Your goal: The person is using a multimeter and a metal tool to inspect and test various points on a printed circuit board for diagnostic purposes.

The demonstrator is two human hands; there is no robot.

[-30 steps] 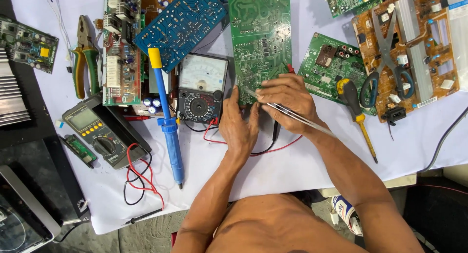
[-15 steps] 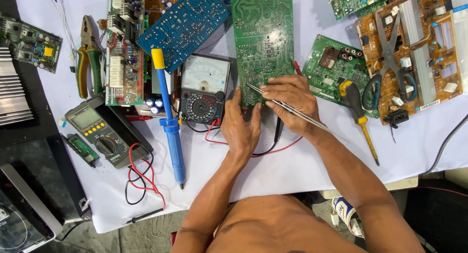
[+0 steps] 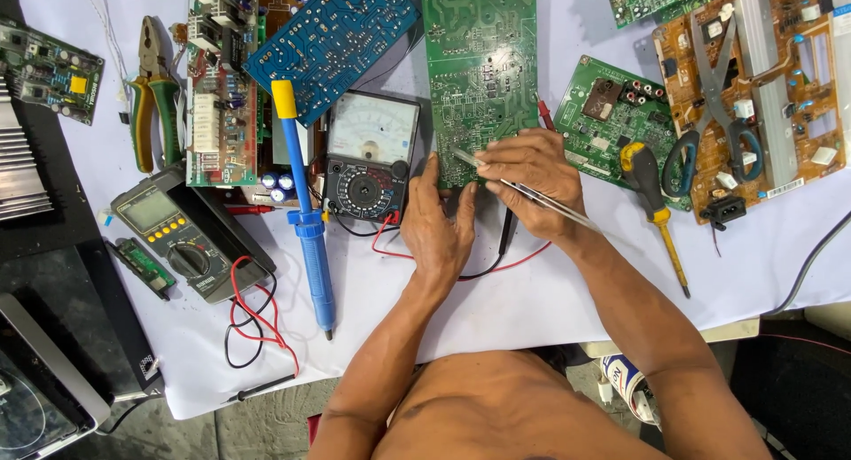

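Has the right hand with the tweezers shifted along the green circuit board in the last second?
No. The right hand keeps the tweezers at the lower edge of the green circuit board, as before; only the camera shifted.

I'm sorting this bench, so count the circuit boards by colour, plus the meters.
Green circuit boards: 4
Blue circuit board: 1
Brown circuit board: 1
Mixed board with capacitors: 1
Meters, one analog, one digital: 2
Total: 9
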